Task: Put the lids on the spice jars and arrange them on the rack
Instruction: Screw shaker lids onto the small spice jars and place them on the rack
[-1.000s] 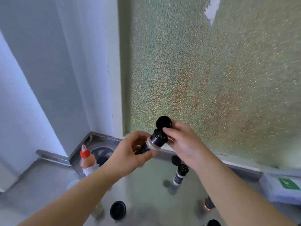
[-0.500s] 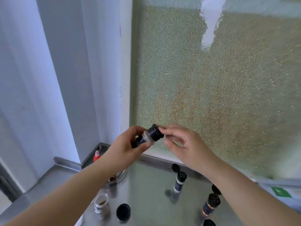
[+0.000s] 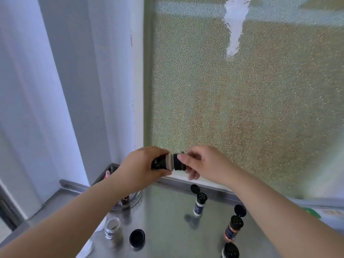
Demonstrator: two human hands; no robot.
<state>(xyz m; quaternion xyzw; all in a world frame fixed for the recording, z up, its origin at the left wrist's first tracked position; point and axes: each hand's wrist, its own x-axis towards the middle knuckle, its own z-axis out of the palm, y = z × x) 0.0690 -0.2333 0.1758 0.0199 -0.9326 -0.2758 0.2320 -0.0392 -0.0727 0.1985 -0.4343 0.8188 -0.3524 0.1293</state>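
Since half a second ago, spice jar (image 3: 161, 163) rolled from tilted-up to nearly sideways, black cap (image 3: 178, 162) now seated. Left hand (image 3: 143, 168) grip wrapped round jar body; right hand (image 3: 202, 162) fingertips (image 3: 181, 156) pinching cap. Jar held above steel counter (image 3: 167, 211), before frosted glass (image 3: 242, 99). Below on counter: white-filled shaker (image 3: 199, 204) and orange-filled shaker (image 3: 233, 229), flip lids open; lidless glass jar (image 3: 111, 227); loose black lid (image 3: 137, 238) just beside it.
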